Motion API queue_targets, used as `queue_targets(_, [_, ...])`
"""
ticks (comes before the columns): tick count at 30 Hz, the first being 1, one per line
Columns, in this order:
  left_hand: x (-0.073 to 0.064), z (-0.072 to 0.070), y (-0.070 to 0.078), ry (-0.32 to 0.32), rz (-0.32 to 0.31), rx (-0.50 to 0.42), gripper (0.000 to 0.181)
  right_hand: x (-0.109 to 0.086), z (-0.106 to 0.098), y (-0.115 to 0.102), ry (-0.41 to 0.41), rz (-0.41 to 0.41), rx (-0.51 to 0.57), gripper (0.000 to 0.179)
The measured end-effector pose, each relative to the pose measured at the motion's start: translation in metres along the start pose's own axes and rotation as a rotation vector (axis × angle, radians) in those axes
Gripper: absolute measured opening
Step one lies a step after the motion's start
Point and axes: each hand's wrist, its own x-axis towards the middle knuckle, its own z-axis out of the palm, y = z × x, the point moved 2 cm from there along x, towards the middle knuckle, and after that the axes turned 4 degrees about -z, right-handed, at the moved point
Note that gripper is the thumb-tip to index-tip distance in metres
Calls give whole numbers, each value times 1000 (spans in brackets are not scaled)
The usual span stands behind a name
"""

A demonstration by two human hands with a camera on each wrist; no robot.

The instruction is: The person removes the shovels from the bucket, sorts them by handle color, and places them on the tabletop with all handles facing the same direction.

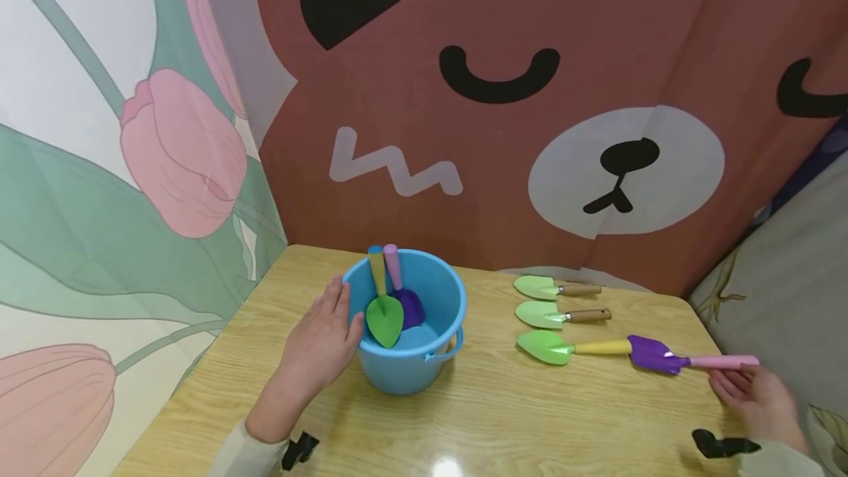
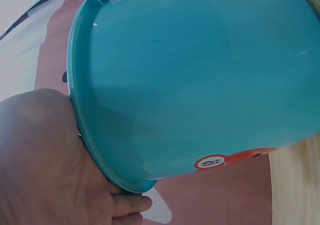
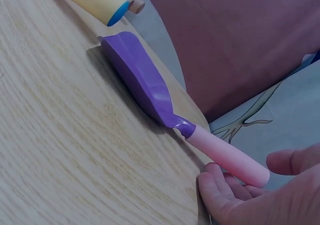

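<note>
A light blue bucket (image 1: 400, 370) stands on the table; in the left wrist view its wall (image 2: 190, 85) fills most of the picture. My left hand (image 1: 321, 341) rests against the bucket's left rim, fingers extended along it. Inside the bucket lean a green trowel (image 1: 384, 319) with a yellow handle and a purple shovel (image 1: 409, 308) with a pink handle. At the table's right side, my right hand (image 1: 758, 396) holds another purple shovel (image 3: 137, 77) by the end of its pink handle (image 3: 225, 155), fingers beneath it and thumb at the tip.
Left of the held shovel lies a green trowel with a yellow handle (image 1: 603, 347). Behind it lie two pale green trowels with wooden handles (image 1: 579, 290). Printed cloth (image 1: 397, 212) hangs behind the wooden table (image 1: 497, 418) and along both sides.
</note>
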Motion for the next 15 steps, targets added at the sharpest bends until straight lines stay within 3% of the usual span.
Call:
queue_targets(7, [0, 1, -1, -1, 0, 1, 66, 0, -5, 3, -5, 9, -11, 19])
queue_targets(15, [0, 1, -2, -1, -3, 2, 66, 1, -8, 2, -41, -3, -87, 52])
